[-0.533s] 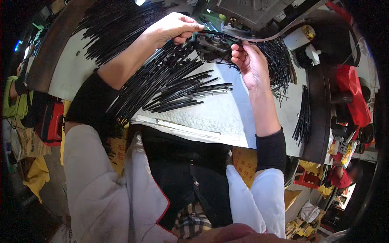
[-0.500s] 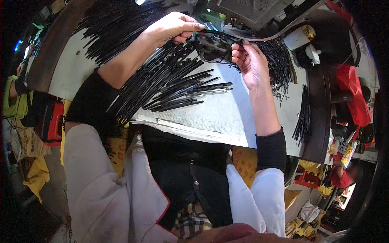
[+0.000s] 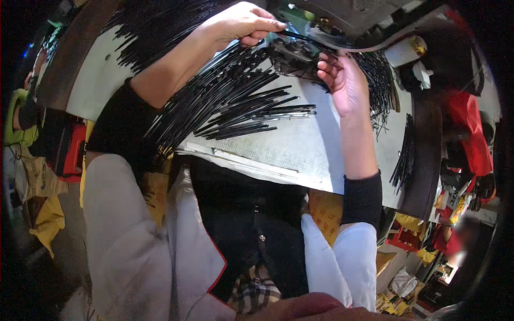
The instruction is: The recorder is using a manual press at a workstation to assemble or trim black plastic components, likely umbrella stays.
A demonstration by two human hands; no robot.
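Your left hand [image 3: 243, 25] is pinched, thumb against fingers, on the left end of a thin black strip [image 3: 306, 37]. Your right hand [image 3: 348, 80] is at the strip's right end, thumb and forefinger brought together on it, the other fingers loosely curled (shadow hides the exact contact). The strip spans the gap between your hands, sloping slightly down to the right, at the far side of the tabletop [image 3: 300, 128]. A dark metal fixture [image 3: 292, 52] sits just below the strip in your view; whether the two touch cannot be told. Beyond your right hand is a grey machine housing [image 3: 369, 18].

Under and beside your left forearm lies a fanned pile of black strips [image 3: 206, 93], with a larger heap [image 3: 160, 29] farther left. A tangled heap [image 3: 379, 80] lies just right of your right hand. A small bundle [image 3: 404, 155] rests near the tabletop's right edge.
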